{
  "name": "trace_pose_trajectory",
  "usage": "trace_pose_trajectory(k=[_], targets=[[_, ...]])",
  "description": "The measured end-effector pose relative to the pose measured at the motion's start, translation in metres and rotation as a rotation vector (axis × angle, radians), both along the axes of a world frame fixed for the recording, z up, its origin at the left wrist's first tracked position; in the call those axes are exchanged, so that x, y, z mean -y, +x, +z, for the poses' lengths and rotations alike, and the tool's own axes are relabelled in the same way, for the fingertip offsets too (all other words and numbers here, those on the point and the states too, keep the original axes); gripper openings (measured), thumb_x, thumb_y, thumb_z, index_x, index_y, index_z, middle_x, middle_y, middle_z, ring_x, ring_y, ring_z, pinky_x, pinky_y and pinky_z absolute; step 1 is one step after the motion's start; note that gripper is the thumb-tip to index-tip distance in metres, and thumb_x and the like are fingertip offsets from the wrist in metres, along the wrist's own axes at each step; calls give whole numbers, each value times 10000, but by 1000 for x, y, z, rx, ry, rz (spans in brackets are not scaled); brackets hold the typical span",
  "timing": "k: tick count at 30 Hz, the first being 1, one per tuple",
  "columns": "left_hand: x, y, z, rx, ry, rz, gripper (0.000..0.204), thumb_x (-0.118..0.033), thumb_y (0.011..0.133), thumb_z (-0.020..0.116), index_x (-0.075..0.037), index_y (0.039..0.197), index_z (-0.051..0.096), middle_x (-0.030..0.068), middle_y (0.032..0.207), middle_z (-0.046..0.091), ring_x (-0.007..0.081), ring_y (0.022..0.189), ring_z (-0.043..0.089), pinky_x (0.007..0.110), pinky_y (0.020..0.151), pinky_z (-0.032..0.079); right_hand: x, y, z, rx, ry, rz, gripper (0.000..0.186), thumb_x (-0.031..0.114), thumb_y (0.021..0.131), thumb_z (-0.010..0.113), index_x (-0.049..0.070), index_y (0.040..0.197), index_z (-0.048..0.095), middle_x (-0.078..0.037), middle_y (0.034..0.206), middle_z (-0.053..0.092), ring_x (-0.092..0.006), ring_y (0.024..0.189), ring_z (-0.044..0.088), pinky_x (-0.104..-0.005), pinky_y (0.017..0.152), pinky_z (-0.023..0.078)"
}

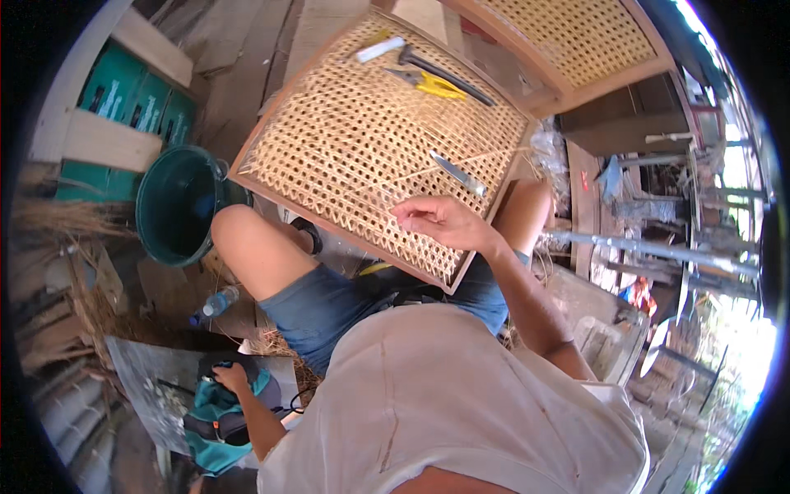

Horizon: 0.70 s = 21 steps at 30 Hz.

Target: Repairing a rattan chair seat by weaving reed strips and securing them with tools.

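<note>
white shirt (444,387) seen nearest the camera, with blue shorts (309,317) and bare knees beyond it. across the thighs, a cane panel (329,123) is laid, its open weave edged by a brown wooden frame; loose pale strands are scattered over the mesh. of the hands, the right (440,221) is held over the panel's near part, fingers bent and thumb drawn toward the forefinger; whether a strand is pinched there cannot be told. the left (231,377) is set down well to the side, on the dark part of a teal-and-black bag (212,424), fingers curved; whether anything is gripped cannot be told. the bag is placed on a grey board (136,370).

on the panel: a knife (462,175) is laid just beyond the right hand, blade pointed away; near the far edge, yellow-handled pliers (442,86), a dark long-handled tool (453,76) and a white rod-like piece (380,49) are grouped. a second cane panel (580,41) is stood beyond. at left, a green bucket (169,226) and a clear bottle (220,301) are noted.
</note>
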State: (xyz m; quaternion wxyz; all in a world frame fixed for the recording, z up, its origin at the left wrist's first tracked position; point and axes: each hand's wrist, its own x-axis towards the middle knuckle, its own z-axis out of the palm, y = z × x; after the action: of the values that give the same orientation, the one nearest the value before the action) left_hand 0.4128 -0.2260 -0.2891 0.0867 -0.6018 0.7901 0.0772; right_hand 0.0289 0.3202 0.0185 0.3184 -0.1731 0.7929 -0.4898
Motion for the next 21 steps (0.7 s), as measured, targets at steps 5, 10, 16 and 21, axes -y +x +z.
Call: trace_pose_trajectory(k=[5, 10, 16, 21], targets=[[31, 0, 91, -428, 677, 163, 741, -167, 870, 698, 30, 1510, 381, 252, 1353, 550, 349, 1189, 578, 442, 957, 512, -58, -4, 8, -310, 144, -354, 223, 161, 983, 670, 58, 1179, 700, -100, 1045, 743, -181, 913, 692, -314, 824, 556], [-22, -82, 179, -712, 92, -398, 334, -157, 996, 641, 65, 1245, 654, 144, 1166, 695, 207, 1014, 643, 329, 919, 510, -98, -7, -28, -853, 592, -358, 309, 146, 922, 689, 92, 1225, 672, -140, 1103, 703, -340, 1002, 672, -445, 902, 534], [-266, -307, 303, -1165, 617, -1075, 237, -123, 1022, 606, 45, 1161, 700, 161, 1222, 707, 252, 1138, 665, 359, 1002, 505, -106, -7, -55, -759, 581, -414, 212, 15, 879, 628, 52, 1087, 615, -189, 1035, 631, -425, 1019, 610, -514, 899, 496], [-396, -402, 272, -943, 509, -1514, 312, -186, 1023, 572, -22, 1275, 658, 161, 1225, 685, 333, 1102, 631, 432, 987, 482, -124, 31, -25, -662, 368, -410, 170, -18, 852, 603, 22, 1013, 570, -184, 960, 615, -367, 934, 635, -455, 803, 514]])
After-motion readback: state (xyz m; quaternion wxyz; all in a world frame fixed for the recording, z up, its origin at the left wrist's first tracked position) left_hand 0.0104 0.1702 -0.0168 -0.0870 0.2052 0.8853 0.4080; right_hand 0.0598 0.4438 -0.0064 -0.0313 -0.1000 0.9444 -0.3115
